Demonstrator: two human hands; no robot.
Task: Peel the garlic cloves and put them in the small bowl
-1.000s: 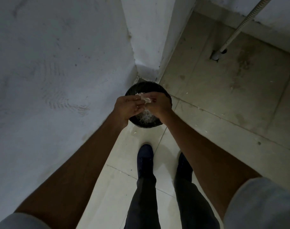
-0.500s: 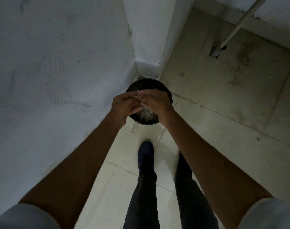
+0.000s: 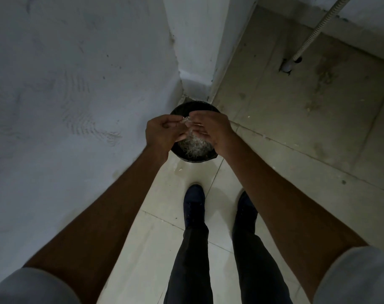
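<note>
Tiled floor (image 3: pixel 278 176), one bin (image 3: pixel 199 104), left hand (image 3: pixel 162 134), right hand (image 3: pixel 213 131) pinching skin (image 3: pixel 186 121)

head view | worn high, faces steeply down | left hand (image 3: pixel 162 132), right hand (image 3: pixel 213 132) centred | floor (image 3: pixel 296 128) below

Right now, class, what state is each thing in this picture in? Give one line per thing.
Round black plastic bin: upright on the tiled floor, open, pale shreds inside.
Pale papery skin: pinched between both hands above the bin.
Left hand: fingers curled, pinching the skin.
Right hand: fingers curled, pinching the skin.
Ribbed grey hose: ends at a floor fitting.
</note>
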